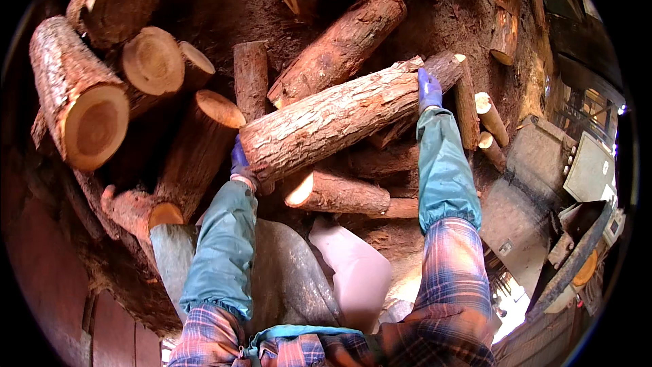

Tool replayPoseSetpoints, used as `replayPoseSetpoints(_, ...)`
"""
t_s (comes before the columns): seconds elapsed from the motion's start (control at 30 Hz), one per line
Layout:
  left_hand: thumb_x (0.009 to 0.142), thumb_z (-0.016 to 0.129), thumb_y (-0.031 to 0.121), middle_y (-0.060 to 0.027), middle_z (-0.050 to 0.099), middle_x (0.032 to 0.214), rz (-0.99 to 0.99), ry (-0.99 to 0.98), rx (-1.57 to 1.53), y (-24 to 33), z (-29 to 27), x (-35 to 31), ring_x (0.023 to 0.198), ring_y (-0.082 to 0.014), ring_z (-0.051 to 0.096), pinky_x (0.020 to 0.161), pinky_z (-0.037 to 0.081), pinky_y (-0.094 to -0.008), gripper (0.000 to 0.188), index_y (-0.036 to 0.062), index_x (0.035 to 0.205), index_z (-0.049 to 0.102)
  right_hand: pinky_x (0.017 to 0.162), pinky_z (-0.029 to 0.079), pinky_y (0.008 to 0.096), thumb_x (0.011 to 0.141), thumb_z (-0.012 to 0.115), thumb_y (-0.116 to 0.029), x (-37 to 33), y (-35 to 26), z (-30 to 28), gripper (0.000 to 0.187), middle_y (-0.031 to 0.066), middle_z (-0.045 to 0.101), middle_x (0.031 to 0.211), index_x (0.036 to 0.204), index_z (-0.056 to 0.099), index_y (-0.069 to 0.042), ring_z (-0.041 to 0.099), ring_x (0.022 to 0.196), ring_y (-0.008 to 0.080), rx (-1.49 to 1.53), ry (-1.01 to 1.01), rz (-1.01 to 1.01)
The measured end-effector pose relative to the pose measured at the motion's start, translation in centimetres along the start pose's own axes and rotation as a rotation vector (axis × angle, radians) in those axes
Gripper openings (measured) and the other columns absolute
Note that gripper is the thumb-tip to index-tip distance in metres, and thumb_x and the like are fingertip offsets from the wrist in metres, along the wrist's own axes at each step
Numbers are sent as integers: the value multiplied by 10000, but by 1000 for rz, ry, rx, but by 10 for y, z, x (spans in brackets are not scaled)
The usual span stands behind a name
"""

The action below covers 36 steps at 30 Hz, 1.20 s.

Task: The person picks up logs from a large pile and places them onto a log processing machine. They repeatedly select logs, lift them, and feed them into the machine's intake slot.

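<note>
A thick bark-covered log [333,112] lies slantwise between my hands, its right end higher in the view. My left hand [240,160], in a purple-blue glove, presses around its left end; the fingers are partly hidden. At the opposite end, my right hand [428,90], gloved alike, holds the log with the fingers pointing away from me. Beneath and beside this log are other pieces: a stout reddish log [343,41] behind it, a shorter log [346,194] with a pale cut face in front, and an upright-looking log [250,78] near its left end.
Large logs with round cut ends [95,126] are heaped on the left. Thin cut logs [490,119] lie right of my right hand. Farther right stands grey metal machinery [533,163]. Brown bark debris [448,20] covers the ground behind. A pale pinkish shape [353,268] is near my body.
</note>
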<state>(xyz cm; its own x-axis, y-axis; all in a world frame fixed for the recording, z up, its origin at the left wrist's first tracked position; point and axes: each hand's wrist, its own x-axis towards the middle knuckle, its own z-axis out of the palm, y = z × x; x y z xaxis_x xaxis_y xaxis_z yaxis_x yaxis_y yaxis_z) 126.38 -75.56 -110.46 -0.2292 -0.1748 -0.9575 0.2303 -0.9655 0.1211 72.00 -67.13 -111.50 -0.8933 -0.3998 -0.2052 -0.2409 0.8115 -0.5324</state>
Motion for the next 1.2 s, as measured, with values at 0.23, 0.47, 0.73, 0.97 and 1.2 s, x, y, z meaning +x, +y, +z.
replayPoseSetpoints(0.23,1034,416,498,-168,638,1257,284,-200,-305,33,7,-75,1113,-309,636,1019,486,-432,585,1,1311,553,1075,385,334,980,546,-550,-83,-49,-13,708,79,578,1357,1365,542,44,539,1208,197,677,-161,280)
replayPoseSetpoints(0.47,1041,435,299,-85,614,1209,743,-209,393,85,37,-317,1112,-197,591,1026,455,-361,421,-14,1285,576,1083,391,371,988,525,-523,-263,-9,-144,608,56,612,1328,1313,596,-13,563,1196,200,1176,-25,572)
replayPoseSetpoints(0.73,1056,375,357,-166,636,1222,588,-108,144,101,13,-585,1109,-274,621,1024,471,-414,457,-13,1236,573,1014,441,294,976,603,-450,-380,-172,-297,542,32,644,1250,1283,623,-4,599,1102,147,1135,-136,846)
replayPoseSetpoints(0.97,1037,410,413,-159,612,1275,830,-607,205,94,134,-650,1175,-291,588,1090,408,-445,510,-13,1272,564,1034,424,320,967,553,-563,-292,-276,-522,695,120,657,1262,1295,608,49,582,1197,216,880,256,-162)
replayPoseSetpoints(1.2,1001,495,384,-143,586,1307,1349,-989,396,15,349,-729,1206,-280,564,1080,410,-424,498,-2,1308,562,1055,419,352,994,460,-601,-284,-255,-834,758,182,594,1367,1354,544,61,544,1271,262,852,617,-293)
